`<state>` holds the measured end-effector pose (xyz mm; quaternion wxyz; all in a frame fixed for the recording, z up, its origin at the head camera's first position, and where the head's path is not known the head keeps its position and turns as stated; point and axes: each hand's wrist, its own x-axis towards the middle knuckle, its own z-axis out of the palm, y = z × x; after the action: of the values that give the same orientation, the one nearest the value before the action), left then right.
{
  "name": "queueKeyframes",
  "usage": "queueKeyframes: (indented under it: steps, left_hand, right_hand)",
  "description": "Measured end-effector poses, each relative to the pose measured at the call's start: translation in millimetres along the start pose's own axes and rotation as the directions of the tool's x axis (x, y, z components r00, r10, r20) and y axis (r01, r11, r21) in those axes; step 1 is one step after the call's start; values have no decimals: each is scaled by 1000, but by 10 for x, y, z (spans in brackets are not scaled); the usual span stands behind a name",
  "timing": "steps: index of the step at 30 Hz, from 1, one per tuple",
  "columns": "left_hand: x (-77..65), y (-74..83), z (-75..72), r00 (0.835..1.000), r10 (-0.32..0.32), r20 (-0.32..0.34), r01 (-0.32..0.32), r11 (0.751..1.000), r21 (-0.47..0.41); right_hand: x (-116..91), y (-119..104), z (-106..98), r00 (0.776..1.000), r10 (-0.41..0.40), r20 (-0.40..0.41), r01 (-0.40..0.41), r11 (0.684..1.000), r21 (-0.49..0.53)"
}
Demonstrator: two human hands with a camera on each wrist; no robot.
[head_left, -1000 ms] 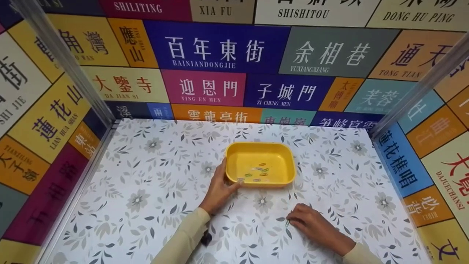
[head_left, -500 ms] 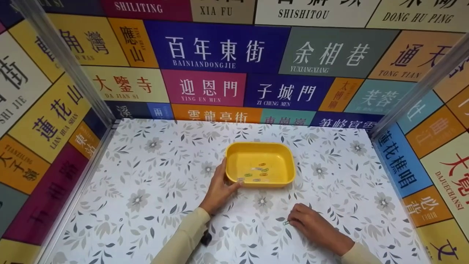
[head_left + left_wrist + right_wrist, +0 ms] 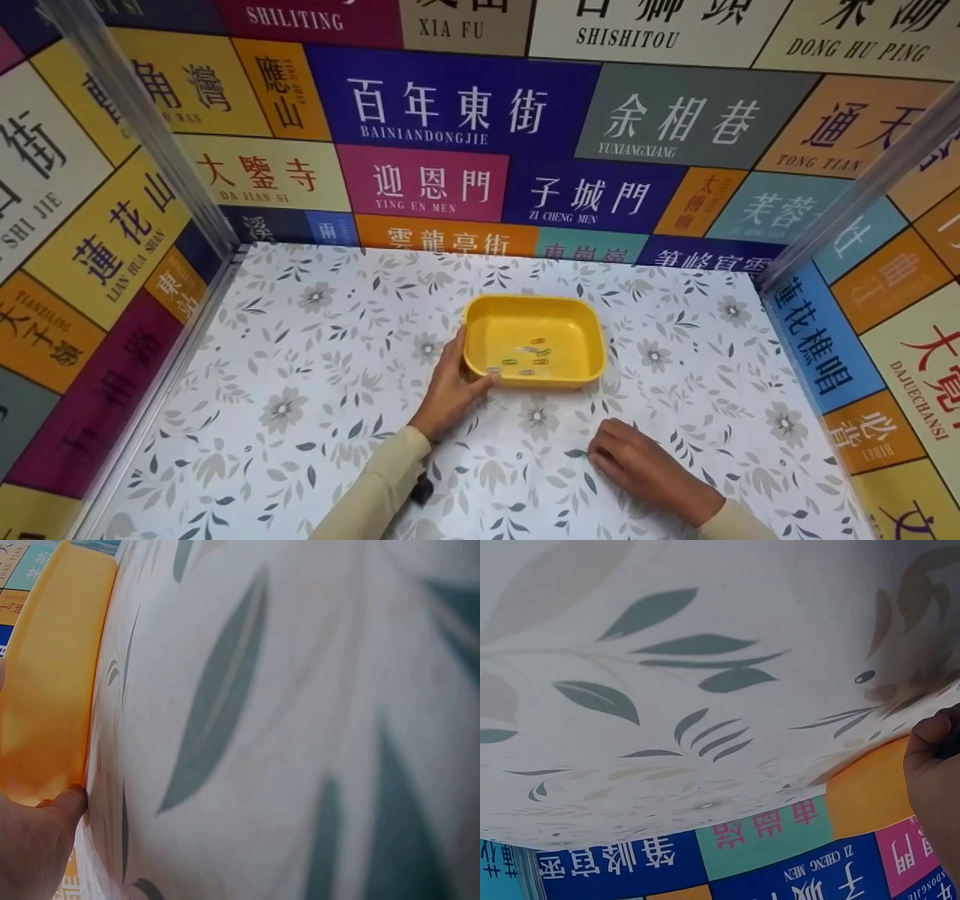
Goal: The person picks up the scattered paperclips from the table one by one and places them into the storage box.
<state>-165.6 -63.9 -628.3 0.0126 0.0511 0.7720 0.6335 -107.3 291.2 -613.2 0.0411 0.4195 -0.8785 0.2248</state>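
A shallow yellow plastic box (image 3: 534,381) stands on the patterned tabletop in the head view. Several small paper clips (image 3: 509,362), coloured and pale, lie on its floor. My left hand (image 3: 450,394) grips the box's near left corner, thumb at the front wall and fingers along the left side. The left wrist view shows that thumb (image 3: 73,802) low against the yellow wall. Right of centre and nearer to me, my right hand (image 3: 634,461) is low over the table, fingertips curled and pinched together. The green paper clip seen there earlier is hidden by the fingers.
A white tabletop (image 3: 337,360) with grey leaves and flowers spreads around the box. Coloured panels with place names (image 3: 450,97) wall it at the back and both sides. Metal corner posts (image 3: 161,142) rise left and right. A small black object (image 3: 422,490) sits by the left sleeve.
The green paper clip at my right fingertips turned, then went out of sight behind the fingers. My left hand keeps its grip on the box. The head view tilts slightly.
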Motion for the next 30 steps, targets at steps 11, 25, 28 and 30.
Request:
queueKeyframes:
  steps: [11,25,28,30]
  left_hand:
    - [1,12,-15,1000,-12,-6,12,999,38]
    - [6,28,2,999,-33,-11,34,998,49]
    - [8,17,0,999,-31,-12,31,999,42]
    - [8,13,0,1000,-29,-11,30,999,41]
  right_hand:
    - [108,25,-89,999,-29,-31,29,999,17]
    - [344,23,-260,993,-74,-87,75,997,3]
    - [386,44,-295,997,-52,-62,53,998,18]
    - [413,62,-315,998,-38,-44,39,999,25]
